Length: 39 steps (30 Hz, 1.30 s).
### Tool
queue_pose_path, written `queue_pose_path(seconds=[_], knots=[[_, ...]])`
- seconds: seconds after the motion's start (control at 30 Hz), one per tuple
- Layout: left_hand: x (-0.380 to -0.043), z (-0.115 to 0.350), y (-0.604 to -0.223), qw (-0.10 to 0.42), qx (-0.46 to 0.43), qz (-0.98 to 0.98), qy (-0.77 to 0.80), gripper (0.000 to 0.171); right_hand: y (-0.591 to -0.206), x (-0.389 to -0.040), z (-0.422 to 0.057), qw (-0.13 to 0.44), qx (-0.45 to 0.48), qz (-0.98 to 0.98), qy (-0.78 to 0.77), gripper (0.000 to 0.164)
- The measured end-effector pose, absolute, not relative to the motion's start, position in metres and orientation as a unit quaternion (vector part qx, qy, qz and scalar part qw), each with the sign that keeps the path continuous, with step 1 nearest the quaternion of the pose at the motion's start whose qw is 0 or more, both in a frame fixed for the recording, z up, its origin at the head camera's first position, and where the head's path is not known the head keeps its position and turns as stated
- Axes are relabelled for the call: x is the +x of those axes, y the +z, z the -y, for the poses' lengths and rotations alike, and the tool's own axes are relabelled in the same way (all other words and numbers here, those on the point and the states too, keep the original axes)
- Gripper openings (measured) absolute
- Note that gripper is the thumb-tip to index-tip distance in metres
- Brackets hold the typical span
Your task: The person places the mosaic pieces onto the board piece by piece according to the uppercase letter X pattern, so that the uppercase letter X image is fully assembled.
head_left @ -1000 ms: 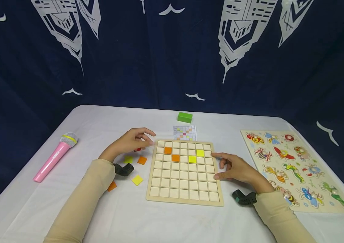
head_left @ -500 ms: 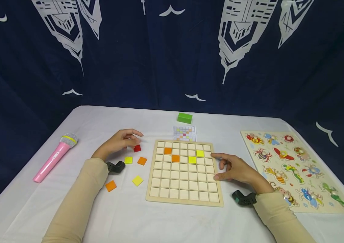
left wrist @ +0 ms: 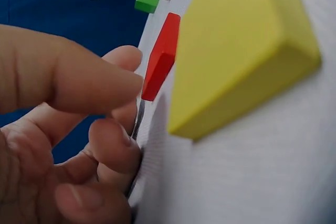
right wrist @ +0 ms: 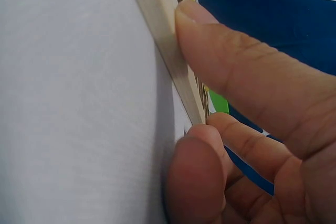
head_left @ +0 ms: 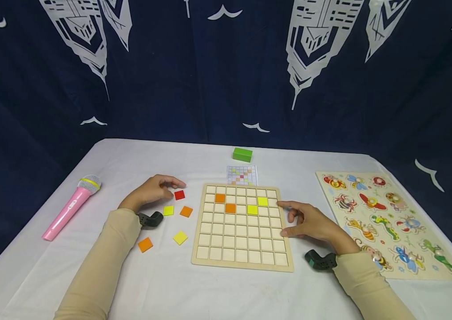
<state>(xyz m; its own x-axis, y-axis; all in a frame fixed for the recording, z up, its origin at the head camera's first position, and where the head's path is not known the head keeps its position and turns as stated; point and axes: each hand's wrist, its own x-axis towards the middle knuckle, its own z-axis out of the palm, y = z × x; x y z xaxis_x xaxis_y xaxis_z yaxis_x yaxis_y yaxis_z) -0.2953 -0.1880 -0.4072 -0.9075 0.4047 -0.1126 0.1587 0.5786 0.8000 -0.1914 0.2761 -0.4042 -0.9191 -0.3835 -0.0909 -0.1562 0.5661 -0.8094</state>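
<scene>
My left hand [head_left: 152, 189] hovers just left of a red square tile [head_left: 180, 195], fingers loosely bent and holding nothing. In the left wrist view its thumb tip comes close to the red tile; whether they touch I cannot tell. A yellow tile [left wrist: 236, 51] looms large in that view. At the right side of a wooden grid board [head_left: 241, 241], my right hand [head_left: 310, 220] rests thumb and index fingertips on the rim. The right wrist view has the thumb on the board's edge. Two orange tiles [head_left: 220, 198] and two yellow tiles [head_left: 263, 201] sit in the grid.
Loose orange tiles [head_left: 186, 211] and another yellow tile [head_left: 180, 238] lie left of the board. Behind it are a printed pattern card [head_left: 242, 175] and a green block [head_left: 242, 154]. A pink microphone [head_left: 68, 211] lies far left, an insect puzzle board [head_left: 382, 213] right.
My left hand has drawn back leftward from the board's top left corner and dropped slightly beside the red tile, uncovering the tiles there. The right hand stays on the rim.
</scene>
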Motion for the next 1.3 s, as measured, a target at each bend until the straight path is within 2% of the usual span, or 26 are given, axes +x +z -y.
queue_pose_path(seconds=[0.53, 1.0, 1.3], knots=[[-0.2956, 0.1863, -0.4075, 0.135, 0.165, -0.898, 0.385, 0.038, -0.4046, -0.1918, -0.2765, 0.126, -0.155, -0.878, -0.434, 0.083], [-0.2967, 0.1871, -0.4110, 0.106, 0.169, -0.893, 0.404, 0.028, -0.4042, -0.1920, -0.2761, 0.129, -0.157, -0.875, -0.439, 0.084], [-0.2979, 0.1851, -0.4063, 0.120, 0.158, -0.879, 0.434, 0.028, -0.4037, -0.1918, -0.2759, 0.132, -0.152, -0.873, -0.444, 0.085]])
